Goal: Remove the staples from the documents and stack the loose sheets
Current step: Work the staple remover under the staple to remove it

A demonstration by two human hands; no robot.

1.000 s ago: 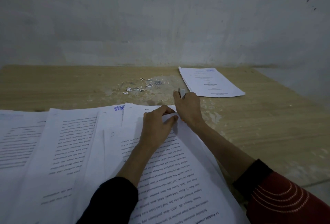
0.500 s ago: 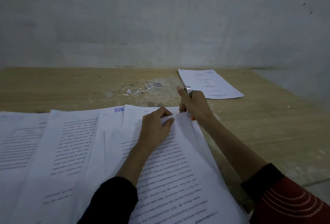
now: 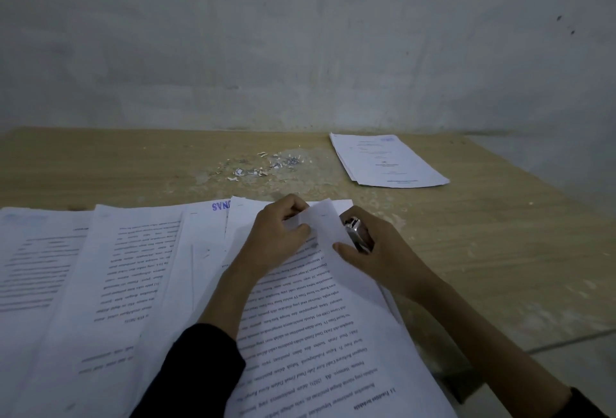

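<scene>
1. The left hand [image 3: 278, 234] pinched the lifted top corner of the document [image 3: 333, 334], which lay under both hands on the table [image 3: 500, 251].
2. The right hand [image 3: 383, 251] gripped a metal staple remover [image 3: 356, 234] just beside that corner.

I have a single view, from a wide-angle camera worn on the person's head. It faces forward and tilts down across a wooden table [image 3: 483, 251], which fills the lower half of the frame. A plain wall [image 3: 300, 34] fills the upper half. The camera sits close. The left hand [image 3: 276, 234] and right hand [image 3: 376, 251] reach in from the bottom edge and meet just below the centre. The printed pages [image 3: 333, 334] at lower centre read upside down from here.
</scene>
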